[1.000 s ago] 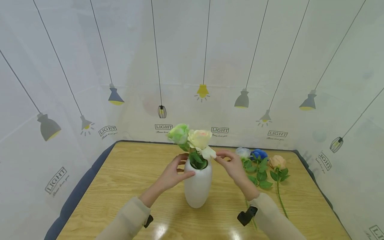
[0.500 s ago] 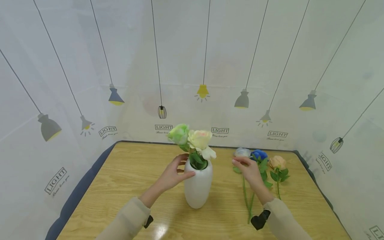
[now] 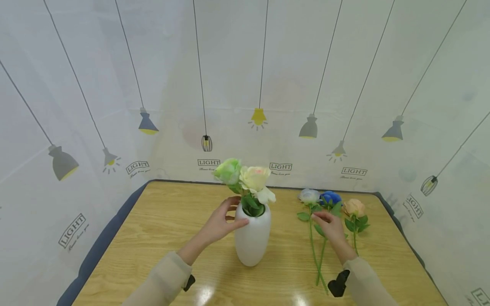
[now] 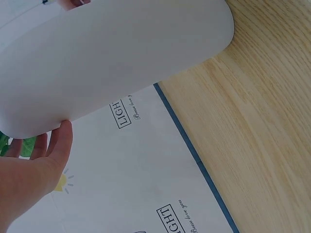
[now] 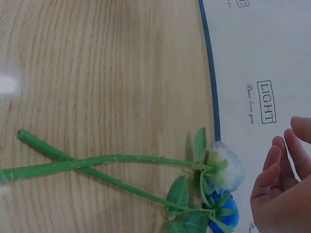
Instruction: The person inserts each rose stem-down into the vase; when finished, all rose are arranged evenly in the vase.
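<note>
A white vase (image 3: 252,242) stands upright on the wooden table, and my left hand (image 3: 217,222) grips it near the rim, thumb in front and fingers round the far side. In it stand a green rose (image 3: 228,171), a cream rose (image 3: 254,177) and white petals (image 3: 265,195) below them. My right hand (image 3: 331,229) holds nothing; its fingers are loosely bent above the stems of a pale bluish-white rose (image 3: 309,196) and a blue rose (image 3: 331,197). Those two stems cross in the right wrist view, where the right hand (image 5: 284,189) hovers beside the blooms.
A peach rose (image 3: 354,207) lies to the right of the blue one, its stem partly behind the right forearm. The wooden table (image 3: 160,229) has a dark blue edge. Behind it hangs a white cloth (image 3: 229,85) printed with lamps.
My right hand has left the white petals at the vase and moved right, then nearer me, over the lying roses. The left hand and vase have stayed in place.
</note>
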`<state>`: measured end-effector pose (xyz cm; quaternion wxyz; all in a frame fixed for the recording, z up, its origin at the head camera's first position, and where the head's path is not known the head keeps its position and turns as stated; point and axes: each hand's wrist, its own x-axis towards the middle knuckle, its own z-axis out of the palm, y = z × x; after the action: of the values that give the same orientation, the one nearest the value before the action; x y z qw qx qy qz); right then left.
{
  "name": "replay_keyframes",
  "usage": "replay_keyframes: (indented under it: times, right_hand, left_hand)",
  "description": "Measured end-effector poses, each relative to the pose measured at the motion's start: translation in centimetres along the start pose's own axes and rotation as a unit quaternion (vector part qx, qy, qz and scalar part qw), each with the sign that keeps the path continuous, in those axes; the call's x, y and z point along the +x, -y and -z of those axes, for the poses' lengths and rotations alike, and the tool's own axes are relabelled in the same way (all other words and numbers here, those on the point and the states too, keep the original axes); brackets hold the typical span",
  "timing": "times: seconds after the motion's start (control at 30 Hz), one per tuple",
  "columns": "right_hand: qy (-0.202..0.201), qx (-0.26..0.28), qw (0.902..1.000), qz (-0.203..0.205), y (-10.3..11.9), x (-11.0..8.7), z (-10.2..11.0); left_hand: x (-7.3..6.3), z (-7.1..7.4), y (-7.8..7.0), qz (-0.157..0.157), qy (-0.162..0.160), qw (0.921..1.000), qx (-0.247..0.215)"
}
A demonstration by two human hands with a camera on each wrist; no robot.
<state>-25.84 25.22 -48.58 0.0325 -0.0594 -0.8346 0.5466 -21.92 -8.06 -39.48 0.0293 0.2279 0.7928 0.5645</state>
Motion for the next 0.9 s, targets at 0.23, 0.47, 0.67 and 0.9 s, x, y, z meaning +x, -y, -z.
replay_keyframes:
  times: [0.23, 0.47, 0.67, 0.9]
  right_hand:
    - [-0.005, 0.029, 0.9995, -0.008, -6.2, 2.4, 0.1]
    - [-0.004, -0.011, 0.9983, -0.057, -7.0, 2.3, -0.3]
    - [-0.031, 0.009, 0.9938, -0.106, -6.0, 1.3, -0.9]
    - [-0.034, 0.100, 0.9849, -0.137, -6.7, 1.1, -1.3]
  left_hand:
    - [0.0, 0.0, -0.1, 0.003, 0.001, 1.0000, 0.000]
    - [0.0, 0.0, 0.0, 0.000, 0.001, 1.0000, 0.003]
    - [0.0, 0.1, 0.1, 0.002, 0.002, 1.0000, 0.003]
    - [0.0, 0.1, 0.2, -0.002, 0.003, 1.0000, 0.002]
